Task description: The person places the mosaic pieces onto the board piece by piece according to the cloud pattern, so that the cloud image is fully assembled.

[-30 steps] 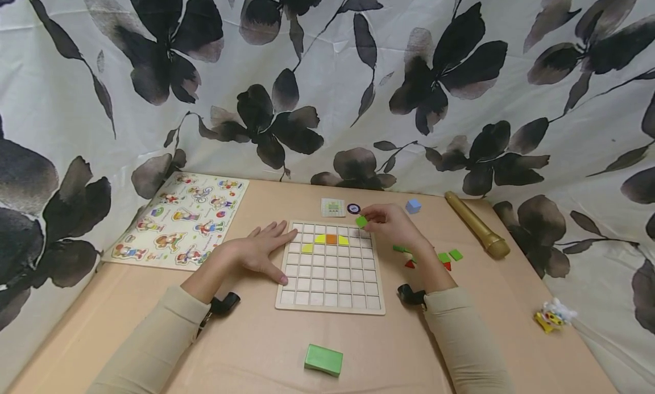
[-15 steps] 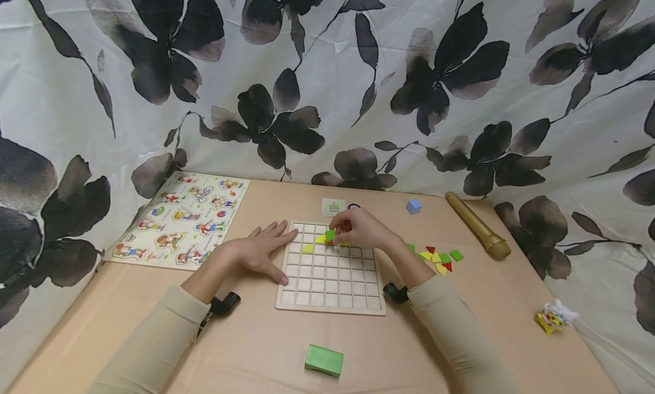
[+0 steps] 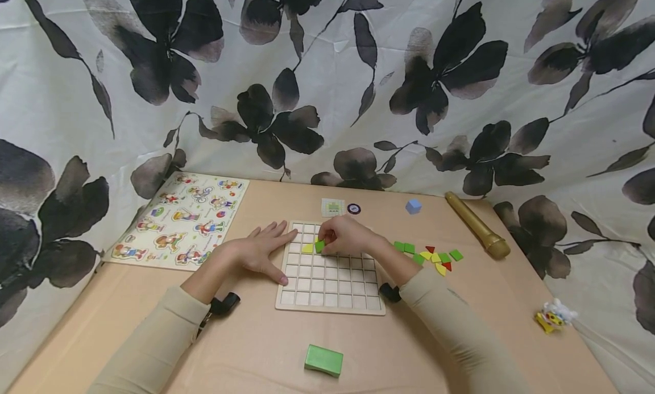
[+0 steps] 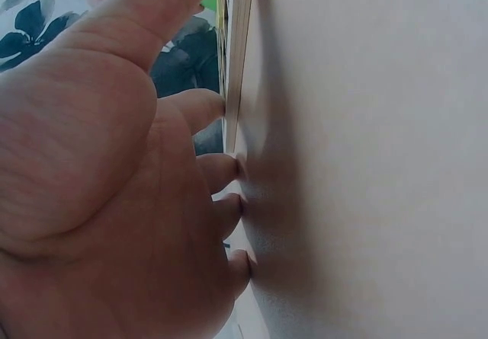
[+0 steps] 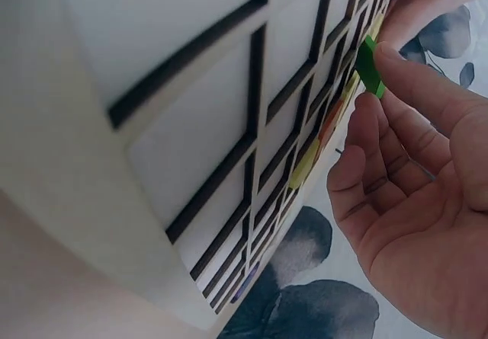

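Clamping its grip on a flat green tile [image 3: 319, 247], the right hand [image 3: 348, 236] hovers over the pale wooden grid board [image 3: 317, 284]; the splayed left hand [image 3: 258, 253] touches the board's left edge.

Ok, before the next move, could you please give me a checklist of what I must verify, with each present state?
1. Green square tile held: ok, pinched in the right-hand grip.
2. Pale wooden grid board braced: ok, left-hand grip has thumb and index finger at its left edge.
3. Tile touching the board: cannot tell.
4. Upper cells all visible from the head: not ok, the right-hand grip covers several.
5. Small white card with green pattern uncovered: ok, beyond the board.
6. Card's details readable: cannot tell, too small.
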Demonstrator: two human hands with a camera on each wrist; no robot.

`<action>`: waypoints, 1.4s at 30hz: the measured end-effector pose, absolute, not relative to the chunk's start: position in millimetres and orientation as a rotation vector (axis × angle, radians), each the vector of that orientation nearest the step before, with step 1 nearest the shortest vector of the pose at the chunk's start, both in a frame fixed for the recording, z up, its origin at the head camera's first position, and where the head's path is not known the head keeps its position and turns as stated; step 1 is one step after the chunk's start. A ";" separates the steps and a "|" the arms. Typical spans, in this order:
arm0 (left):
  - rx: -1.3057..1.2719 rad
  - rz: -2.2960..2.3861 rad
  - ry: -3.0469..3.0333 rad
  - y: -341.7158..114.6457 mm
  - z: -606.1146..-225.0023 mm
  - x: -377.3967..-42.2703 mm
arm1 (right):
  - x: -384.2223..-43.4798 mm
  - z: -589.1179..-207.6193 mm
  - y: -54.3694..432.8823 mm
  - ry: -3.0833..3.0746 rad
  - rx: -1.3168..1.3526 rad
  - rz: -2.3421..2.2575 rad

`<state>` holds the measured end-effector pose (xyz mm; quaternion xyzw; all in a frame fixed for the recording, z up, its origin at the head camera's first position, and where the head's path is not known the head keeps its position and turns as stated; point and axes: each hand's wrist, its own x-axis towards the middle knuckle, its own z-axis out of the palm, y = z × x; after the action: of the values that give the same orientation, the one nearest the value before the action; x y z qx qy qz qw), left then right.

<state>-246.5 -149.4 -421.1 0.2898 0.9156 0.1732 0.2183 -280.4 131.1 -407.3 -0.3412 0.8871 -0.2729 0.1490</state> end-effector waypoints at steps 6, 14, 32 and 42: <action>0.803 0.480 2.534 -149.1 -420.3 -246.2 | -281.0 -410.2 127.1 2.555 -0.984 -0.763; 0.813 0.479 2.538 -149.3 -421.8 -247.2 | -275.5 -406.5 134.2 2.633 -0.992 -0.729; 0.822 0.487 2.533 -149.3 -420.7 -246.3 | -255.1 -357.4 236.6 2.837 -0.836 -1.098; 0.812 0.495 2.535 -148.7 -420.5 -246.8 | -269.2 -381.6 292.5 2.754 -0.691 -0.981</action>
<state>-246.8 -148.7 -420.5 0.2927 0.9143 0.1787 0.2154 -269.2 292.5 -381.6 -0.2296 0.9146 -0.3257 0.0688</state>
